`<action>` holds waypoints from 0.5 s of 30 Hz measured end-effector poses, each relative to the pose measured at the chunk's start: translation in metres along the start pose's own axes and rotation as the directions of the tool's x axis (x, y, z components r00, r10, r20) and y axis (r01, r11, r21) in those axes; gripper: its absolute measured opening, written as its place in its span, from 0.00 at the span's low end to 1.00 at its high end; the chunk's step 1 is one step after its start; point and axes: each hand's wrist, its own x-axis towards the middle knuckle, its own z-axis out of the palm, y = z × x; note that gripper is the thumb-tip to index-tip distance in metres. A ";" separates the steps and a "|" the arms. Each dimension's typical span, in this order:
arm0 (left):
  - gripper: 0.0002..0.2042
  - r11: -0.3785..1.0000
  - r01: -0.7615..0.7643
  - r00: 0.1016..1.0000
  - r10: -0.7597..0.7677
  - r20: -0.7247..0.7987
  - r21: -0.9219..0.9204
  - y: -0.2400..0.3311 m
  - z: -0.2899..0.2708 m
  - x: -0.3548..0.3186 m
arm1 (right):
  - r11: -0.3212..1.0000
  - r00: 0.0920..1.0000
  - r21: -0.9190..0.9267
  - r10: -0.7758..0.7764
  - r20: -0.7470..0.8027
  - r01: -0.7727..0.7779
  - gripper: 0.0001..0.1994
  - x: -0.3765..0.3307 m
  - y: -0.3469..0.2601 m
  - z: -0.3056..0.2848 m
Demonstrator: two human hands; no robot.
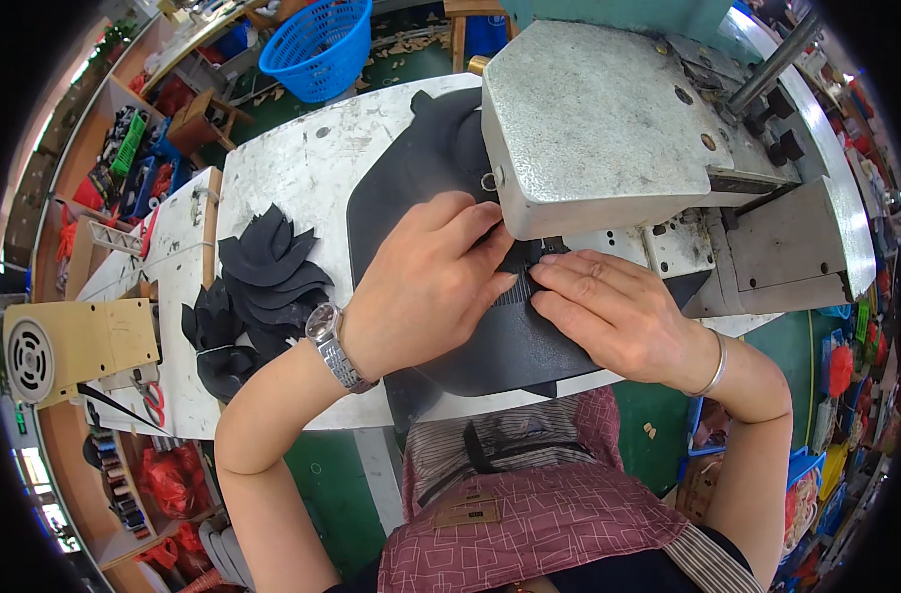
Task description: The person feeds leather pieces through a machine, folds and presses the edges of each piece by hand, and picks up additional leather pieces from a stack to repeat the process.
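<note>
A large dark panel [470, 356] of fabric or leather lies on the white table beneath the head of a sewing machine [599, 119]. On it, a small ribbed black patch [514, 292] shows between my hands. My left hand [426, 282] is closed beside the machine head, thumb and fingers pinched; a dark bit shows between them, but its kind is hidden. From the right, my right hand [613, 311] presses its bent fingertips together on the black material at the ribbed patch's edge, close under the presser foot [549, 245]. The needle is out of sight.
Several curved black pieces [267, 277] lie piled on the white table [322, 133] to the left. Red-handled scissors [152, 400] and a beige machine part [85, 341] are farther left. A blue basket [317, 49] stands beyond the table on the green floor.
</note>
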 end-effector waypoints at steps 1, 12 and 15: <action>0.18 1.000 0.027 1.000 -0.027 0.008 -0.002 0.002 -0.001 0.001 | 1.000 1.000 0.002 0.007 0.001 -0.007 0.12 0.000 0.000 0.000; 0.18 0.993 0.078 0.997 -0.078 -0.006 0.094 0.005 0.003 0.005 | 0.999 0.998 -0.010 0.038 -0.059 -0.038 0.11 -0.003 0.000 0.004; 0.20 0.976 0.119 0.993 -0.118 -0.015 0.184 0.004 0.003 0.009 | 0.998 0.993 -0.017 0.061 -0.099 -0.063 0.11 0.000 -0.004 0.001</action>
